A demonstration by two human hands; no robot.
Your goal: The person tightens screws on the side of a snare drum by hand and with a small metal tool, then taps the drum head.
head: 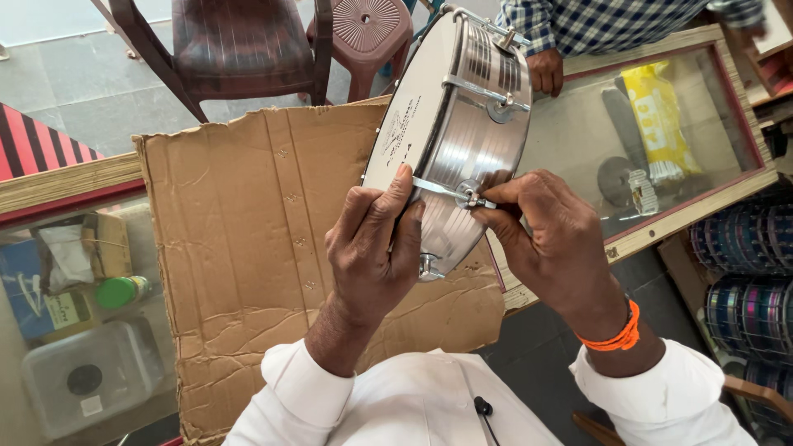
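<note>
At frame centre, the left hand (372,248) clamps the rigid, slippery-looking steel drum (462,124) by its rim; the right hand (549,239) pinches its tuning lug (471,196).

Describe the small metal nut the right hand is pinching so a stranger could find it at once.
Start at the flattened cardboard sheet on the glass counter, where a shiny steel drum stands on edge. On its ribbed side, the right hand pinches a small tuning nut on a metal hook. Unlike the other lugs, it sits between both hands.
</note>
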